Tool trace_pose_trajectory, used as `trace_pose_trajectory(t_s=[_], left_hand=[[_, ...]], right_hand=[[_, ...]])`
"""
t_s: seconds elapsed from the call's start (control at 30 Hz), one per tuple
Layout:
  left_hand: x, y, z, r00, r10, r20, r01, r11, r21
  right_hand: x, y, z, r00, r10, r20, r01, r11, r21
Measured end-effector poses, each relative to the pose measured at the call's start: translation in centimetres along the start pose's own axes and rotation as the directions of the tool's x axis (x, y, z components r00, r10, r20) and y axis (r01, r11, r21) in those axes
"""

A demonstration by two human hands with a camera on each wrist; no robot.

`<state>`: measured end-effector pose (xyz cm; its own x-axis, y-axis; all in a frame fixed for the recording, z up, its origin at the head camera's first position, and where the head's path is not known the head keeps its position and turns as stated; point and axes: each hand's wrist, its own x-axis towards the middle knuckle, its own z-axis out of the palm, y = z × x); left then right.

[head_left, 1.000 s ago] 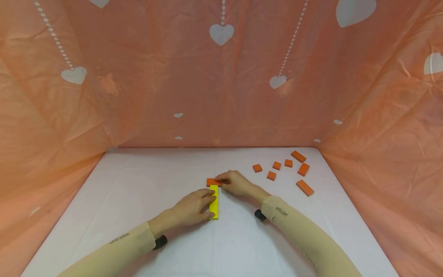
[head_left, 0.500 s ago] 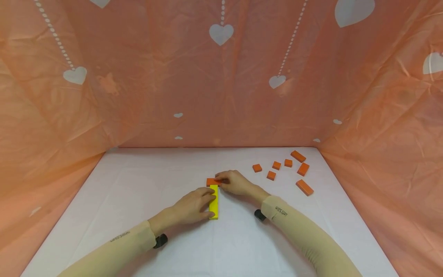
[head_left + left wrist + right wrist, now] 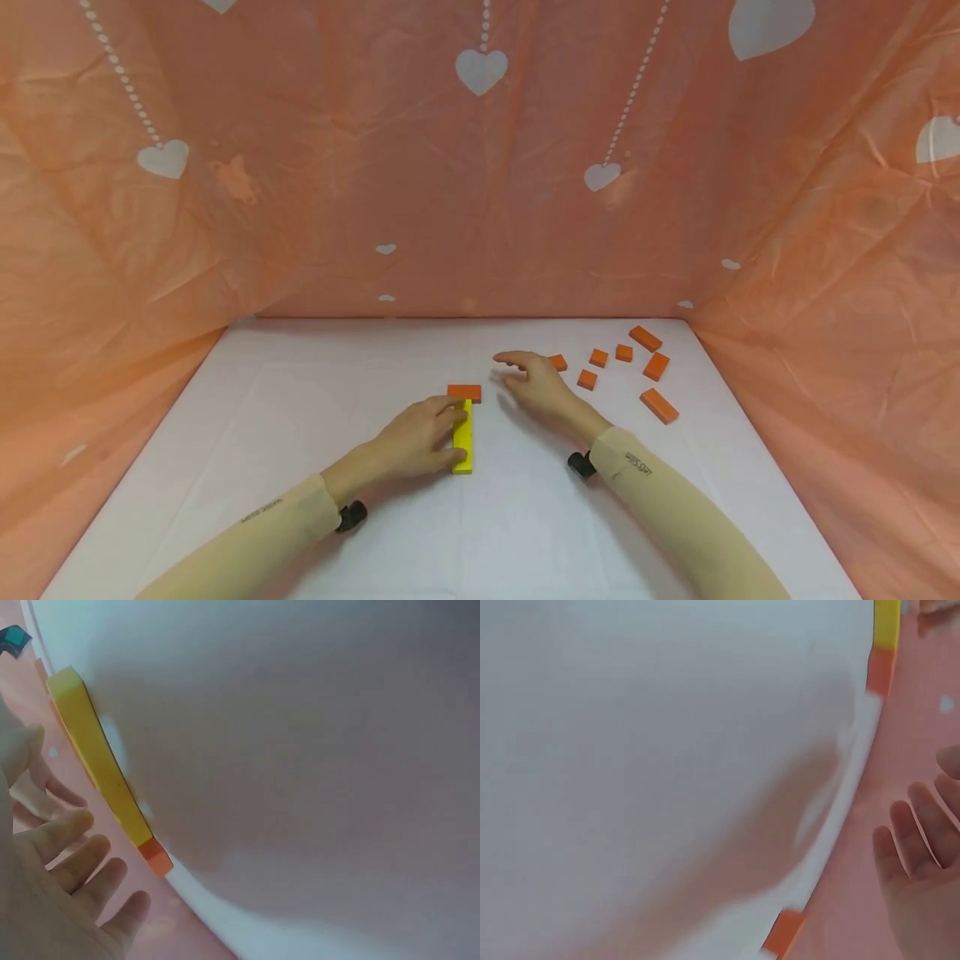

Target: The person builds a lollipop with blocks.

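Note:
On the white table, a long yellow block (image 3: 467, 433) lies lengthwise away from the person. An orange block (image 3: 465, 391) lies crosswise at its far end, making a T shape. Over the yellow block's left side is the left hand (image 3: 416, 437), its fingers spread and relaxed. In the left wrist view those fingers appear apart from the yellow block (image 3: 101, 757), curled round nothing. The right hand (image 3: 543, 390) hovers right of the orange block, holding nothing, with its fingers loosely extended. One small orange block (image 3: 558, 362) is partly hidden behind the right hand.
Several small orange blocks (image 3: 598, 357) lie at the back right of the white table (image 3: 300, 367). Longer orange blocks (image 3: 659, 406) lie farther right. A pink curtain (image 3: 480, 208) with white hearts encloses the back and sides.
The right hand has let go of the crosswise orange block and moved right, up from it. The left hand's fingers have loosened slightly over the yellow block. Both middle blocks stay in place.

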<state>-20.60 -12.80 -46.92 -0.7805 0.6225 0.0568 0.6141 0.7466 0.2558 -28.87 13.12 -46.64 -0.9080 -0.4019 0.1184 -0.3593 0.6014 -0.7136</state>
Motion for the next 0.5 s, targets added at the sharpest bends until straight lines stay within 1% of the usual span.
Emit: trace_pose_trajectory(t_s=[0.03, 0.13, 0.27, 0.37, 0.5], left_hand=[[0.0, 0.0, 0.0, 1.0, -0.015, 0.008, 0.015, 1.0, 0.006], [0.2, -0.2, 0.1, 0.999, -0.035, 0.026, 0.034, 0.999, 0.024], [0.4, -0.4, 0.1, 0.995, -0.059, 0.082, 0.056, 0.998, 0.039], [0.4, -0.5, 0.1, 0.991, -0.063, 0.115, 0.057, 0.997, 0.056], [0.5, -0.6, 0.1, 0.991, -0.05, 0.127, 0.041, 0.997, 0.067]], right_hand=[[-0.1, 0.4, -0.5, 1.0, 0.002, -0.023, -0.002, 1.0, -0.005], [-0.2, 1.9, -2.0, 0.996, -0.019, -0.087, 0.014, 0.998, -0.059], [-0.3, 3.7, -4.1, 0.989, -0.036, -0.146, 0.016, 0.99, -0.137], [-0.5, 4.7, -5.5, 0.988, -0.022, -0.155, -0.002, 0.988, -0.157], [-0.6, 5.9, -6.6, 0.993, 0.015, -0.113, -0.036, 0.982, -0.184]])
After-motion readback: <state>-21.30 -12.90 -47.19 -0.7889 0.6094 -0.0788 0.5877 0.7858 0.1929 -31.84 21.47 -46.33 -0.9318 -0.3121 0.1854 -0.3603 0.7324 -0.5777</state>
